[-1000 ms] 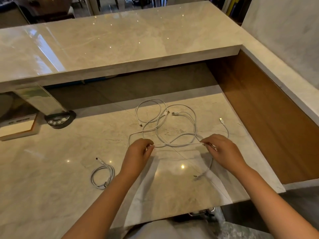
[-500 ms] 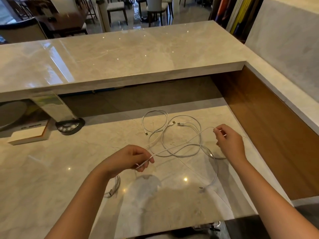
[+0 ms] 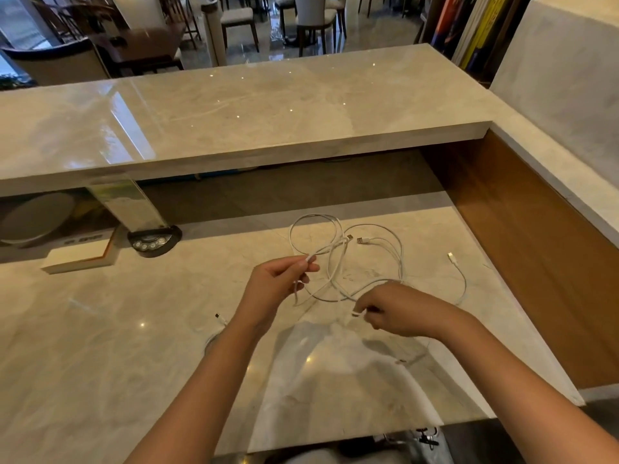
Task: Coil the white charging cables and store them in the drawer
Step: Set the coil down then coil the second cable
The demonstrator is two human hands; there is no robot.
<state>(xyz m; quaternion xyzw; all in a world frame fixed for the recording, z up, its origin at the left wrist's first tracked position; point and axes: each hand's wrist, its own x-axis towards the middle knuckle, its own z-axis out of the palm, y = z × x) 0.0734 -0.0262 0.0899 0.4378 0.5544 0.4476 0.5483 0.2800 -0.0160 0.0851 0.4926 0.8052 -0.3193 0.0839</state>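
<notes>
A tangle of white charging cables (image 3: 338, 259) lies in loose loops on the lower marble desk (image 3: 100, 346). My left hand (image 3: 274, 284) pinches one white cable near its plug end, lifted a little above the desk. My right hand (image 3: 398, 309) pinches the same cable further along, low and close to the left hand. Another cable end with a small plug (image 3: 451, 256) rests to the right. A coiled white cable (image 3: 217, 324) lies behind my left forearm, mostly hidden. No drawer is in view.
A raised marble counter (image 3: 234, 108) overhangs the back of the desk. A black round device (image 3: 154, 241) and a white box (image 3: 78, 254) sit at the back left. A wooden panel (image 3: 536, 249) walls the right side. The desk's front edge runs near my body.
My right hand has come down and leftward toward my left hand, drawing the cable into a loop. My left hand has risen slightly. The view has tilted upward.
</notes>
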